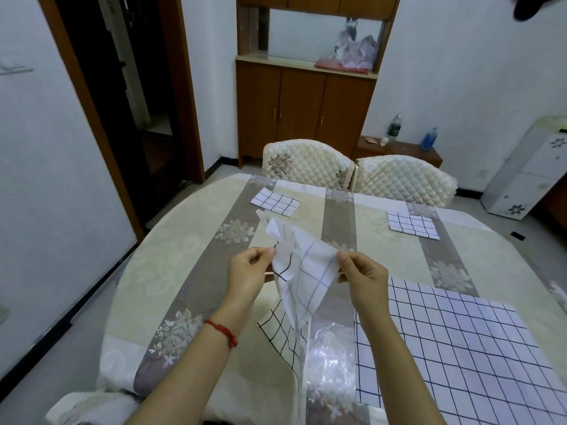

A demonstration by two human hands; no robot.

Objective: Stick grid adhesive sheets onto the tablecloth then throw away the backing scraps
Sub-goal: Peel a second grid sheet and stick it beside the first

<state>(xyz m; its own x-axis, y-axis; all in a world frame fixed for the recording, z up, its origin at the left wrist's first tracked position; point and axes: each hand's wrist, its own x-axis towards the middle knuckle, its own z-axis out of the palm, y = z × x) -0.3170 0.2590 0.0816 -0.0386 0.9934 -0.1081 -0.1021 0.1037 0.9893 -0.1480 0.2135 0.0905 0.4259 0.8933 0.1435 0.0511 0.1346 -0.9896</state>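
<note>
I hold a white grid adhesive sheet [302, 271] in the air above the round table's floral tablecloth [184, 256]. My left hand [250, 271] pinches its curled left corner and my right hand [362, 276] pinches its right corner. The sheet is partly split from its backing, and a lower grid layer [283, 335] hangs down toward the cloth. A large grid sheet [454, 351] lies flat on the cloth at the near right. Two small grid sheets lie farther off, one at the far middle [274, 201] and one at the far right [411, 224].
Two quilted chair backs [306, 162] [405, 179] stand against the table's far edge. Behind them is a wooden cabinet [303, 108], a low bench with bottles [399, 148] and a white appliance [527, 176] at the right. An open doorway [129, 96] is at the left.
</note>
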